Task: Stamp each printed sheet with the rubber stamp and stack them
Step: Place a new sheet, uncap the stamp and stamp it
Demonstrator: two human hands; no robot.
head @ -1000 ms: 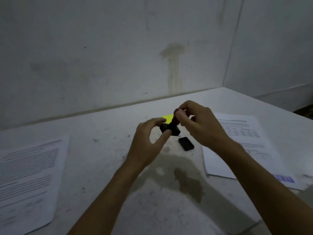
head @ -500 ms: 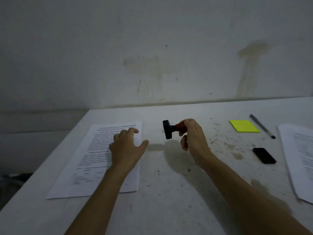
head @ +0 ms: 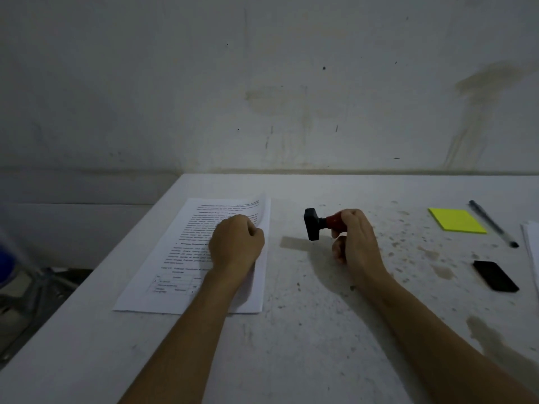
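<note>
Table (head: 306, 339): white, stained and speckled, carrying everything below; near edge and right end cut off by the frame.
Sheet pile (head: 186, 258): printed sheets lying flat under the left hand, far right corner lifted and curling just beyond the knuckles. Judged light, limp, easily creased or dragged; probably best peeled one leaf at a time from that raised corner, with the rest pinned flat. Count of sheets impossible to tell; print too small to read.
Second pile (head: 531, 252): only a sliver at the right edge, well apart from both hands; stamped or not, cannot tell.
Left hand (head: 236, 243): knuckles up on the sheet pile, fingers curled under toward the lifted corner; fingertips hidden by the hand's own back, so a pinch on the top sheet likely but unconfirmed.
Right hand (head: 354, 240): thumb and upper fingers closed round the red handle, lower fingers loosely curled beneath, holding nothing else.
Rubber stamp (head: 318, 224): held off the table, lying sideways, black block pointing left toward the sheet pile, just beyond the fingertips. Judged small, rigid, light; handle the natural hold, face inky and best left untouched. Face turned away, so inked or dry unknown.
Black pad (head: 495, 276): flat on the table right of the right hand; hard to say whether ink pad or lid.
Yellow notes (head: 456, 220), pen (head: 493, 223): farther right, untouched.
</note>
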